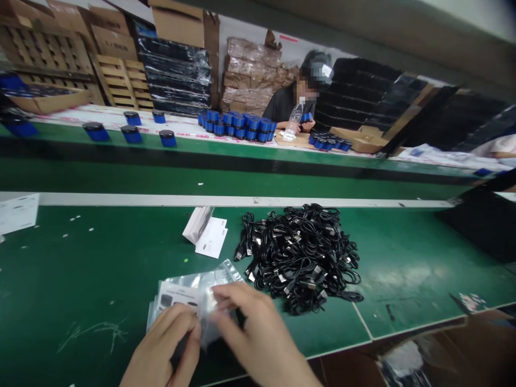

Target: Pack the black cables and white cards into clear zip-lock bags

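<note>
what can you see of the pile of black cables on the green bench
The pile of black cables is a loose, tangled heap of thin, glossy black cords looped over one another. Small plug ends, some with metal tips, poke out around it. No ties or bundling show. The heap lies directly on the green mat of the workbench.

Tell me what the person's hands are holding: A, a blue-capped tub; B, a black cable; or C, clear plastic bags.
C. The left hand and right hand both pinch the clear plastic bags, while the black cables lie in a pile off to their right.
</note>
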Tool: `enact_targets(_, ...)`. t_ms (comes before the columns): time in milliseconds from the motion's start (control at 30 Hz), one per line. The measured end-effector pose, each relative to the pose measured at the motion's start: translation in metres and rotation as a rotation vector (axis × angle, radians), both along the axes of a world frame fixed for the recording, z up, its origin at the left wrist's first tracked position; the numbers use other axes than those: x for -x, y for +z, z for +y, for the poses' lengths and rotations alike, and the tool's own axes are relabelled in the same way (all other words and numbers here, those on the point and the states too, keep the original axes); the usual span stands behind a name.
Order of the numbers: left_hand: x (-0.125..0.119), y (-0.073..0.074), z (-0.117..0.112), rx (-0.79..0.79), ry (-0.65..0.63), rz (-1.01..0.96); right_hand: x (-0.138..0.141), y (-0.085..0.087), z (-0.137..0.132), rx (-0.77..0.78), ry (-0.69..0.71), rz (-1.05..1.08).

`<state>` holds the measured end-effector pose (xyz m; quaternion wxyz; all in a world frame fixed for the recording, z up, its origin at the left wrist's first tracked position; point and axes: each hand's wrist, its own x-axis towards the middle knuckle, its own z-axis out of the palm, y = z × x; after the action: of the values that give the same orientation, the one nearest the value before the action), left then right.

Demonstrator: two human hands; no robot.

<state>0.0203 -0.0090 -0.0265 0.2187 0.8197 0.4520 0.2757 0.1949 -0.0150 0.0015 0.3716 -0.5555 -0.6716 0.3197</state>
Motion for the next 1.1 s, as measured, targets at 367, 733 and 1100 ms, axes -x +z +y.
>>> enact_targets(367,-0.013,0.0,0.012,0.017,0.017,0.226,-0.099,0.009,0.039,-0.377,-0.603,-1.018)
enact_targets(733,-0.01,0.0,0.011,0.021,0.037,0.197,-0.098,0.009,0.041,-0.506,-0.656,-0.805)
enact_targets(1100,-0.01,0.0,0.01,0.064,0.055,0.181,-0.027,-0.005,-0.015,0.055,-0.061,0.033)
